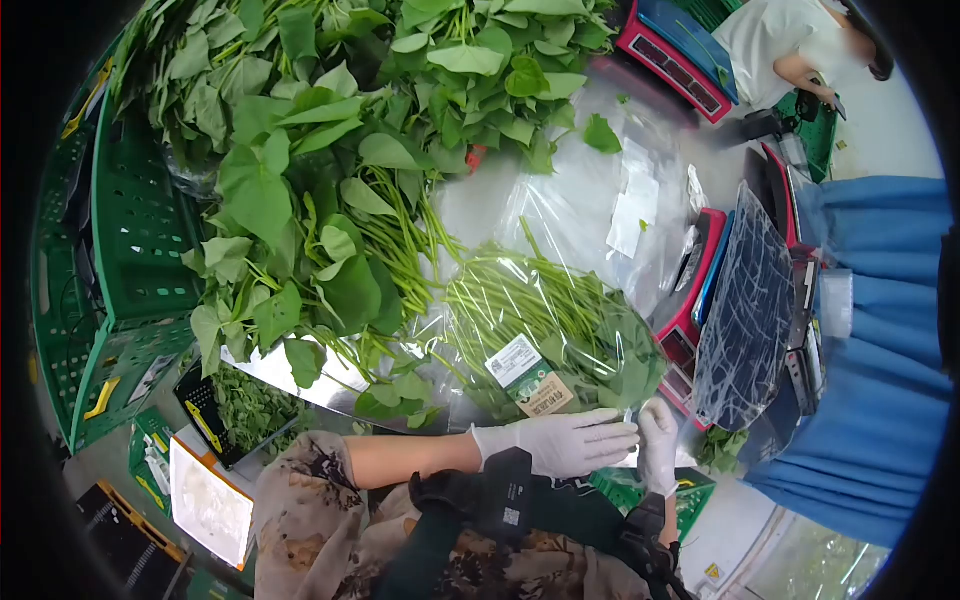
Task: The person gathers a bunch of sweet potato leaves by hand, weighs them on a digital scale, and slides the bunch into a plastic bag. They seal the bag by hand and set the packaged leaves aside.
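A clear plastic bag of leafy green stems lies on the metal table in front of me, stems toward the back left and leaves toward me. A white, green and tan label is on its near side. My left hand, in a white glove, lies along the bag's near edge, fingers stretched out and pointing right. At the bag's near right corner, my right hand, also gloved, has its fingers closed on the gathered plastic. Part of its grip is hidden.
Loose leafy greens are heaped at left and back. Green crates stand at left. Red scales are at the back and right, near a plastic-wrapped dark panel. Another person holds a phone. Blue curtain hangs at right.
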Available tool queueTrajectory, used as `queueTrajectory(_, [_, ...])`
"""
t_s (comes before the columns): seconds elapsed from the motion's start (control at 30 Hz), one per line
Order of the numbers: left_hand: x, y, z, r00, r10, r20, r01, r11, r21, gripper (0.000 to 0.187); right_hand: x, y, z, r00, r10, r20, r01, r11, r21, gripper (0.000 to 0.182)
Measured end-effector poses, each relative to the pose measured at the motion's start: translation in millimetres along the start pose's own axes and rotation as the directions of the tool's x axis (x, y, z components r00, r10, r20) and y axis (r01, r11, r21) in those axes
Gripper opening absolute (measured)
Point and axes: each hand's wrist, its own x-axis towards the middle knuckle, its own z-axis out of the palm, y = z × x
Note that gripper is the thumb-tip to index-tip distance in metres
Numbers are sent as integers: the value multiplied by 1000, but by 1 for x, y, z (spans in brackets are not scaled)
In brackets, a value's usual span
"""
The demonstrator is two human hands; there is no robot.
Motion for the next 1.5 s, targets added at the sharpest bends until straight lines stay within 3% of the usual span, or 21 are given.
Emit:
queueTrajectory(0.4, [4,-3,8,984,-5,176,6,1000,-6,44,2,10,5,998,69,11,-70,993,90,10])
queueTrajectory(0.63, [3,-6,-5,975,31,222,-18,998,-62,40,-46,-20,-53,978,114,-175,-144,976,-166,23])
queueTrajectory(0.7, [2,-9,-10,986,36,164,-10,988,-156,40,-75,-54,-81,985,-114,-131,70,950,-304,32])
queueTrajectory(0.8, [27,-16,-54,903,-217,371,388,783,-486,44,-101,-91,-90,904,-368,-218,361,930,-76,38])
queueTrajectory(0.87, [48,-20,-73,906,-369,205,418,715,-560,48,-96,-106,-74,815,-548,-186,572,813,109,40])
queueTrajectory(0.9, [57,-20,-83,886,-448,121,426,681,-595,50,-89,-114,-55,832,-517,-202,555,769,318,34])
queueTrajectory(0.93, [66,-16,-92,885,-445,136,416,626,-659,48,-80,-124,-37,796,-586,-153,602,739,302,24])
queueTrajectory(0.97, [77,-11,-100,884,-443,150,405,565,-719,46,-66,-136,-12,639,-769,-30,769,638,19,13])
queueTrajectory(1.0, [82,-4,-110,856,-465,226,458,478,-749,43,-51,-152,13,425,-901,91,883,390,-259,5])
queueTrajectory(1.03, [87,3,-121,821,-485,301,510,387,-768,41,-42,-163,36,417,-893,167,906,395,-153,11])
queueTrajectory(1.07, [85,8,-138,740,-514,434,618,264,-741,39,-41,-170,46,608,-739,291,726,666,172,16])
queueTrajectory(1.1, [81,12,-154,641,-528,557,710,132,-692,37,-41,-177,57,753,-528,392,371,833,411,29])
queueTrajectory(1.13, [75,15,-169,558,-529,639,689,-133,-712,33,-36,-177,64,686,-666,292,592,745,308,31])
queueTrajectory(1.17, [52,21,-177,598,-625,501,620,-36,-784,29,-31,-175,70,580,-787,211,769,614,176,34])
queueTrajectory(1.2, [36,34,-195,511,-740,437,639,-14,-769,27,-22,-171,64,543,-818,192,828,559,39,36])
queueTrajectory(1.23, [8,39,-208,520,-776,356,704,154,-693,27,-14,-165,51,501,-847,180,866,490,-102,39])
queueTrajectory(1.3, [-39,70,-232,379,-869,319,737,75,-672,30,-17,-143,29,740,-651,167,652,756,58,38])
queueTrajectory(1.33, [-66,85,-235,366,-885,288,737,87,-670,31,-14,-129,17,777,-610,152,616,787,9,35])
queueTrajectory(1.37, [-88,98,-239,285,-904,318,792,35,-609,33,-13,-113,6,804,-583,117,591,805,-47,34])
queueTrajectory(1.4, [-104,112,-246,89,-920,381,889,-99,-448,35,-13,-97,-3,829,-554,81,560,823,-100,32])
queueTrajectory(1.5, [-187,145,-222,-304,-925,229,931,-340,-136,42,-23,-55,-27,862,-506,-1,499,851,-164,33])
